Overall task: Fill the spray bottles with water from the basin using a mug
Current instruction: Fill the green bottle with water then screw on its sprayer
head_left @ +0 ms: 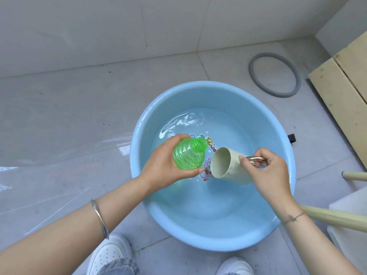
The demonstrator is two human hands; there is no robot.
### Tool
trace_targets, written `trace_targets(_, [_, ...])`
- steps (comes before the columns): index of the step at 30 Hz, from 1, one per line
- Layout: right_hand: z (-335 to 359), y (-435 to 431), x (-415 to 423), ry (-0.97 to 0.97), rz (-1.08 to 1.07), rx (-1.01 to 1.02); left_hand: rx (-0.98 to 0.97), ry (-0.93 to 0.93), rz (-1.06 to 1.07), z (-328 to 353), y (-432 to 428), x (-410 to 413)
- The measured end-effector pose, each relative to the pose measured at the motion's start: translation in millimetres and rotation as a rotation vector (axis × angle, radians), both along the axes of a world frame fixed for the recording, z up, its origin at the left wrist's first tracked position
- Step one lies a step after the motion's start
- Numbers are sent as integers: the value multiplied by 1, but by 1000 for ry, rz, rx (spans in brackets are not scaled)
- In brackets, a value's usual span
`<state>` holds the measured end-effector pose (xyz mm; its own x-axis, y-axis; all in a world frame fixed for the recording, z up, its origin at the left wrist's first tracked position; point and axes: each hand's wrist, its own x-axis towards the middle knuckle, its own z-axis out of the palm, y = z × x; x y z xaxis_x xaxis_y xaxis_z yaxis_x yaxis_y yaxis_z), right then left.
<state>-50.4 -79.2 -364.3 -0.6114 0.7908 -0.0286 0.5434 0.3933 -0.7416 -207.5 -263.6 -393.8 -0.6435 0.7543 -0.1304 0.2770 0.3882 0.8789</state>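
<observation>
The bottle is ribbed, glossy, see-through green plastic. The mug looks matt beige, its handle polished metal. The basin is smooth, shiny blue plastic. At one o'clock lies a dull grey, rubbery-looking ring; at three o'clock, pale bare wood boards. The floor tiles are smooth, glistening at nine o'clock.

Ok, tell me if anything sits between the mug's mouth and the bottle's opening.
Nothing visible does. The green bottle in the left hand has no cap, and the mug in the right hand tilts beside its neck, only air between.
</observation>
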Motion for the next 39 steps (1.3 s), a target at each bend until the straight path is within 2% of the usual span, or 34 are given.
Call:
trace_targets(4, [23,6,0,249,-179,-279,-4,3,2,0,0,0])
trace_targets(10, [70,-4,-8,413,-144,-268,4,11,0,0,1,1])
trace_targets(16, [99,-16,-13,365,-53,-87,-2,43,-18,0,1,1])
trace_targets(22, [108,-30,-17,284,79,226,-1,46,-24,1,0,1])
trace_targets(27, [111,-35,-20,280,161,394,-9,46,-24,1,0,0])
trace_targets(39, [118,-42,-24,252,235,576,2,40,-34,-2,0,0])
